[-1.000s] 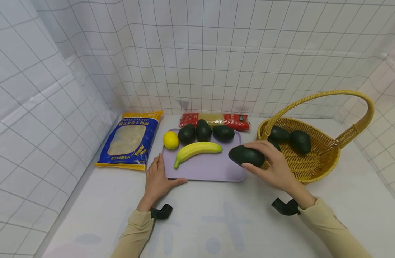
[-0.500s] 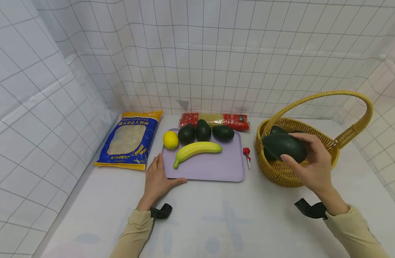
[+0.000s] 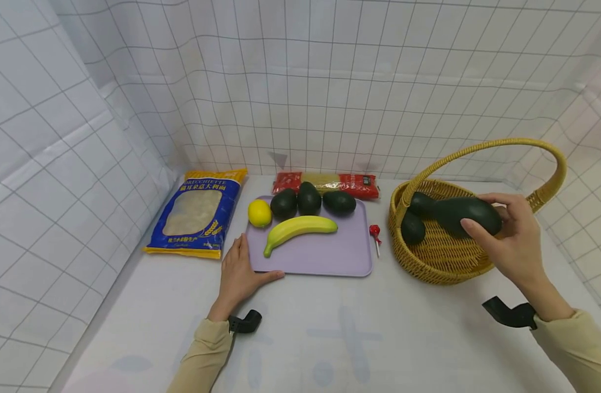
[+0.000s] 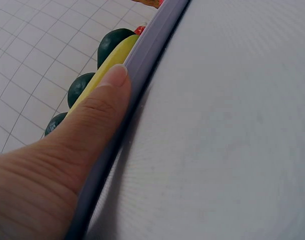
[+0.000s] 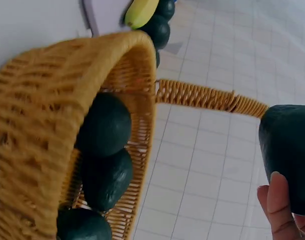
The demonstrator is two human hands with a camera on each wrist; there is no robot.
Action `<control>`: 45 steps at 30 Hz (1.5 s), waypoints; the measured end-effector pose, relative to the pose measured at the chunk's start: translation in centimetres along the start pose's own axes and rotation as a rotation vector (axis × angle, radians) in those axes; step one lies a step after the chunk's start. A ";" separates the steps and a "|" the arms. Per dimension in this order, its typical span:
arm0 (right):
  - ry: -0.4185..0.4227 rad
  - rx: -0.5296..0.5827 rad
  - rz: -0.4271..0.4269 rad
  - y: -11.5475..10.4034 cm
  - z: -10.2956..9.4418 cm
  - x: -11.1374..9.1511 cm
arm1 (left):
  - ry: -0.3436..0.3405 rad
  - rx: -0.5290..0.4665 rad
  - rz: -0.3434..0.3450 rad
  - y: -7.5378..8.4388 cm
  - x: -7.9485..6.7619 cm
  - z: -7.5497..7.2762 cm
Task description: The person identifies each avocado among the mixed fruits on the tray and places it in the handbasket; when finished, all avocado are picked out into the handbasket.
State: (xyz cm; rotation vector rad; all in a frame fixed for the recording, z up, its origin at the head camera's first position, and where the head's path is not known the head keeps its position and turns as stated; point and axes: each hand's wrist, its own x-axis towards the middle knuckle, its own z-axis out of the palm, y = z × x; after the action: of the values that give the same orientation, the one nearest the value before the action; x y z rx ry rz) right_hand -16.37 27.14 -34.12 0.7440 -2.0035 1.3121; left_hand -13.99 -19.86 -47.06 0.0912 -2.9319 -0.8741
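In the head view my right hand (image 3: 518, 240) grips a dark green avocado (image 3: 464, 215) between thumb and fingers, over the yellow wicker basket (image 3: 425, 267). Beneath it, more avocados (image 3: 413, 229) lie in the basket; the right wrist view shows three avocados (image 5: 106, 125) inside. My left hand (image 3: 238, 281) rests at the near left corner of a lilac tray (image 3: 325, 261), fingers straight along its side and thumb stretched along its front rim. On the tray are a lemon (image 3: 259, 213), a curved banana (image 3: 302, 226) and three avocados (image 3: 309, 198) in a row.
A blue and yellow orecchiette bag (image 3: 194, 214) lies left of the tray. Behind the tray is a red-ended pack of long pasta (image 3: 359, 185). A red lollipop (image 3: 375, 232) lies between tray and basket. The basket's tall handle (image 3: 497, 143) arches overhead.
My right hand has carried the avocado rightward from near the tray's right edge to over the basket, uncovering the lollipop. My left hand has stayed on the tray corner.
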 end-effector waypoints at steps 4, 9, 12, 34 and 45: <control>-0.077 -0.147 0.088 1.0 -1.1 0.7 | 0.007 -0.002 0.003 -0.1 0.1 0.1; -0.258 -0.196 0.375 2.4 -2.5 1.6 | 0.012 -0.002 0.005 -0.1 0.2 0.2; -0.384 -0.209 0.508 2.9 -3.2 1.9 | 0.004 -0.002 0.006 -0.1 0.2 0.2; -0.800 -0.412 0.400 7.1 -0.4 3.4 | -0.013 -0.003 -0.004 0.1 0.0 0.2; -0.810 -0.456 0.328 8.4 0.6 3.7 | 0.007 -0.002 0.005 0.0 -0.1 0.0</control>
State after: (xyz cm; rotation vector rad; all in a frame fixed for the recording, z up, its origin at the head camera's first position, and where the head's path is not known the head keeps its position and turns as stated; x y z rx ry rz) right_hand -25.11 29.08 -36.37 0.8168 -3.0360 0.6794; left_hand -13.90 -19.82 -47.08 0.0866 -2.9230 -0.8745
